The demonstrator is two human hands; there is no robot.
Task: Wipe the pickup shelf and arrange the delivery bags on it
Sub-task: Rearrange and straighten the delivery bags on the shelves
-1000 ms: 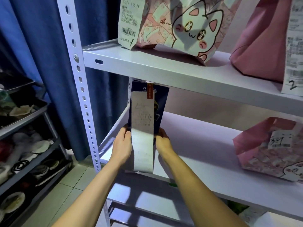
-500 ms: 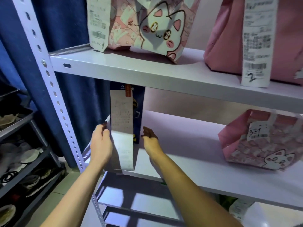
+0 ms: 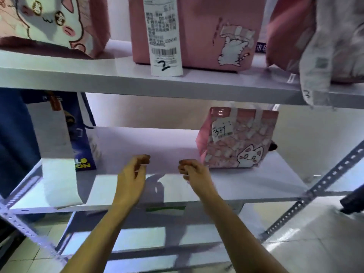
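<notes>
A dark blue delivery bag (image 3: pixel 82 134) with a long white receipt (image 3: pixel 57 158) stands at the left end of the white middle shelf (image 3: pixel 256 180). A pink cat-print bag (image 3: pixel 240 138) stands at the shelf's right. My left hand (image 3: pixel 133 174) and my right hand (image 3: pixel 194 172) hover over the shelf's front between the two bags, fingers loosely curled, holding nothing. My right hand is just left of the pink bag, not touching it.
The upper shelf (image 3: pixel 137 79) carries a cat-face bag (image 3: pixel 53 22), a pink bag (image 3: pixel 197 30) with a receipt marked 2, and a third bag (image 3: pixel 325 36) at the right. A perforated shelf post (image 3: pixel 315 190) slants at the right. A lower shelf and tiled floor lie below.
Both hands let go of the blue bag and moved right to the middle of the shelf. The view swung right, so the blue bag now stands at the left.
</notes>
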